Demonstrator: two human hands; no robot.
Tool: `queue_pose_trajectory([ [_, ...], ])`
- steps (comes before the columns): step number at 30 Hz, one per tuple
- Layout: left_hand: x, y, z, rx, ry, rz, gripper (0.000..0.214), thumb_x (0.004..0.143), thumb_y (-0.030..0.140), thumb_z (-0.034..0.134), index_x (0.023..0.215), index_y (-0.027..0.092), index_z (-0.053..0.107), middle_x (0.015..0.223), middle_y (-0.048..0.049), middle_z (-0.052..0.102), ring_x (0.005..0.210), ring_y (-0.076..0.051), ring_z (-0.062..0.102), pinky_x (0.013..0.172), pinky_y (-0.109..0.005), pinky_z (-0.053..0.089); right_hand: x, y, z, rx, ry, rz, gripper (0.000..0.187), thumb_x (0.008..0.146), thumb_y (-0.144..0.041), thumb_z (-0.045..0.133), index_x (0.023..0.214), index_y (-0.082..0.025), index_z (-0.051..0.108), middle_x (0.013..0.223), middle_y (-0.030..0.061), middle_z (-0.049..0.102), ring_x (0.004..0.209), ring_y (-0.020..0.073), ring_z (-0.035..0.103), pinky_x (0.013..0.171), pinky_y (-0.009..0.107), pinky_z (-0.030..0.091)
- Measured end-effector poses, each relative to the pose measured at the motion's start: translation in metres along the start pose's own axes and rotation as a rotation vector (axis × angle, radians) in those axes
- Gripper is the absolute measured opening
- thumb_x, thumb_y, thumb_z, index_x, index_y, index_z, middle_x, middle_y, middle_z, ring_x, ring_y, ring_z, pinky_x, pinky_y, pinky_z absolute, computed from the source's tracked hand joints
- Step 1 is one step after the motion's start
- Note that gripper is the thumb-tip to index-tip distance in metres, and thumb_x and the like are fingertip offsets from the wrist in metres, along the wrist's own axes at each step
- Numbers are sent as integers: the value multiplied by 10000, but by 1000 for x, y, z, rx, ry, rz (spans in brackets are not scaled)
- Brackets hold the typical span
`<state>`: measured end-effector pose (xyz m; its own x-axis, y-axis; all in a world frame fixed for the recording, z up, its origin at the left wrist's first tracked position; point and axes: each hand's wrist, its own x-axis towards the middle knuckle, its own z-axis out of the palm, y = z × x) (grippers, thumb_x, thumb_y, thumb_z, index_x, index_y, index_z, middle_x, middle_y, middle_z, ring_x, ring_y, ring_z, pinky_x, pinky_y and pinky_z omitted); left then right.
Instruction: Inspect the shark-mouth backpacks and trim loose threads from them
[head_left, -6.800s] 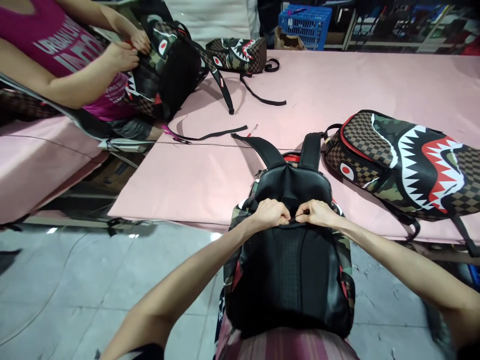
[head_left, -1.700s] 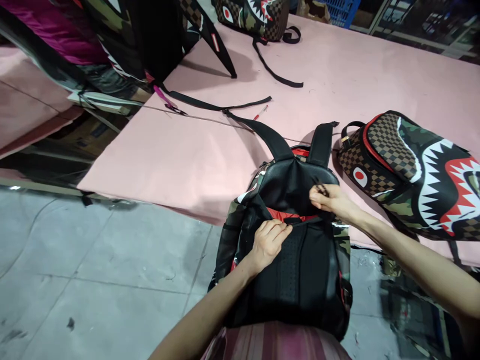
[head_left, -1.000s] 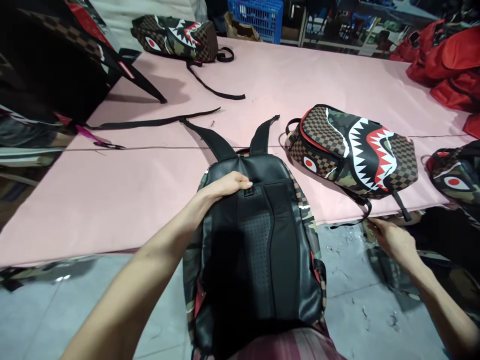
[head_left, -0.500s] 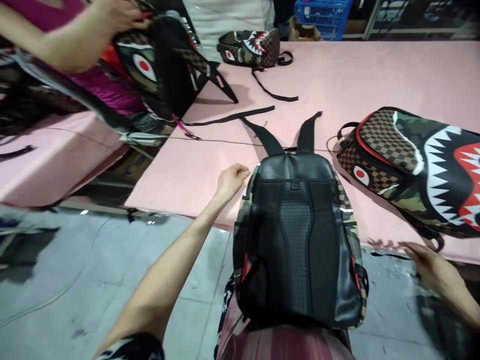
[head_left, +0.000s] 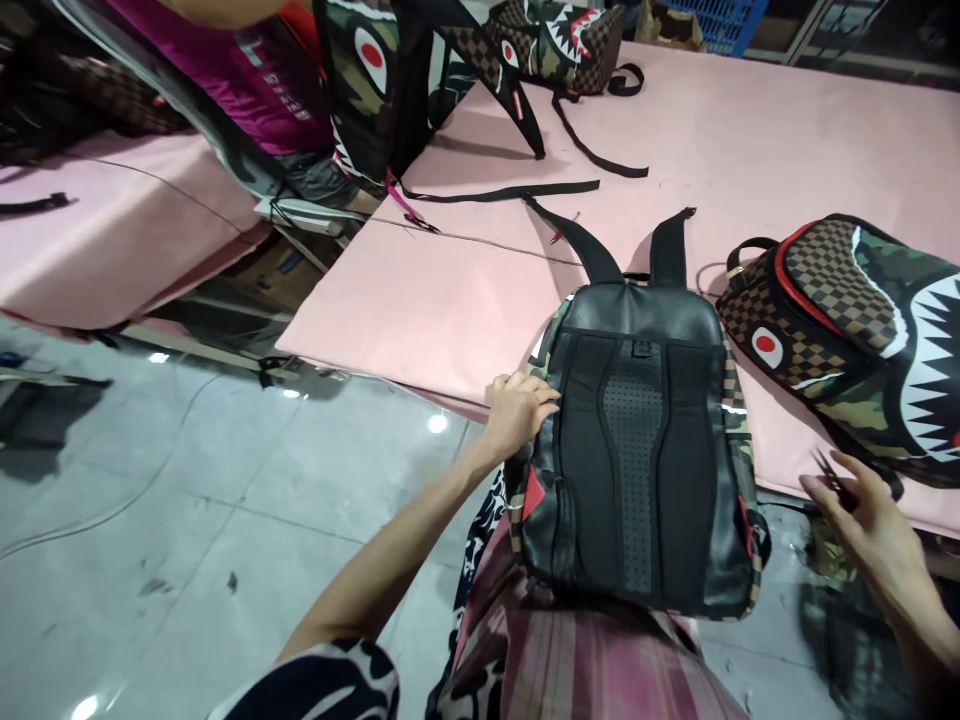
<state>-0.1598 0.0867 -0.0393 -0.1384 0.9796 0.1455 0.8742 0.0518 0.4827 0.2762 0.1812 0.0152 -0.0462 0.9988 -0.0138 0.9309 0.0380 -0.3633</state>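
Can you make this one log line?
left hand: at side of backpack; right hand: holding dark pointed tool; straps: over pink table

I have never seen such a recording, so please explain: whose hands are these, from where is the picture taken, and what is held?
There is no machine: these are a person's bare hands, seen by a camera worn on the head, looking forward and down. The left hand touches the side of a backpack, its black back toward the camera. The right hand holds a small dark pointed tool. On the pink table, a shark-print backpack lies at right, and another patterned one farther back.
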Motion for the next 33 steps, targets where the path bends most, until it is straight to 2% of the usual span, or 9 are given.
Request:
queue_pose_trajectory([
  [3, -10, 5, 1, -7, -58, 19, 220, 827, 263, 602, 1035, 262, 675, 1081, -34, 659, 1041, -247, 502, 880, -453, 308, -18, -44, 8, -17, -124, -24, 625, 760, -671, 448, 1206, -240, 518, 944, 133, 691, 589, 248, 621, 600, 404, 476],
  [6, -16, 5, 2, -98, -97, 12, 180, 835, 280, 599, 995, 264, 680, 1080, -13, 658, 1072, -234, 490, 897, -445, 306, -33, -89, 24, 6, -202, -137, 505, 807, -592, 445, 1131, -219, 548, 887, 79, 701, 628, 237, 643, 626, 363, 485],
  [10, -21, 11, 6, -92, 15, 14, 132, 822, 331, 622, 875, 222, 673, 984, -15, 679, 1081, -228, 500, 929, -441, 297, -41, -138, 47, 92, -273, -317, 369, 844, -495, 488, 1065, -225, 605, 979, 60, 709, 814, 246, 674, 708, 344, 500],
  [14, -27, 16, 13, -62, 112, 38, 95, 864, 191, 536, 811, 177, 613, 910, -42, 661, 1041, -210, 528, 948, -427, 307, -41, -176, 66, 123, -272, -454, 317, 870, -455, 497, 1065, -252, 643, 1079, 43, 693, 908, 234, 669, 753, 330, 499],
  [18, -34, 14, 21, -144, 220, 5, 115, 839, 94, 489, 820, 175, 568, 877, -52, 636, 1082, -215, 511, 953, -406, 333, -43, -204, 84, -16, -239, -517, 320, 887, -416, 499, 1132, -241, 611, 982, 47, 714, 840, 230, 673, 684, 320, 478],
  [20, -36, 13, 23, -200, 248, -17, 125, 838, 93, 479, 808, 186, 556, 852, -42, 631, 1076, -214, 510, 943, -403, 345, -46, -215, 91, -78, -211, -562, 281, 890, -385, 509, 1082, -214, 621, 920, 55, 713, 818, 227, 660, 654, 305, 449],
  [23, -36, 13, 23, -258, 247, -33, 132, 844, 113, 471, 785, 200, 550, 848, -35, 629, 1078, -215, 507, 941, -411, 344, -48, -231, 98, -178, -183, -704, 216, 909, -317, 483, 958, -194, 653, 886, 74, 697, 814, 224, 620, 660, 305, 398],
  [27, -35, 14, 20, -289, 239, -49, 122, 842, 128, 481, 775, 205, 548, 843, -31, 630, 1069, -214, 511, 944, -412, 342, -50, -249, 97, -320, -189, -822, 261, 937, -246, 413, 880, -172, 657, 837, 110, 665, 780, 235, 571, 652, 329, 338],
  [33, -37, 18, 19, -287, 270, -28, 126, 844, 113, 471, 777, 193, 541, 844, -36, 623, 1058, -210, 507, 937, -398, 350, -55, -267, 90, -427, -224, -883, 258, 910, -126, 398, 820, -151, 639, 785, 116, 641, 770, 239, 552, 646, 337, 315],
])
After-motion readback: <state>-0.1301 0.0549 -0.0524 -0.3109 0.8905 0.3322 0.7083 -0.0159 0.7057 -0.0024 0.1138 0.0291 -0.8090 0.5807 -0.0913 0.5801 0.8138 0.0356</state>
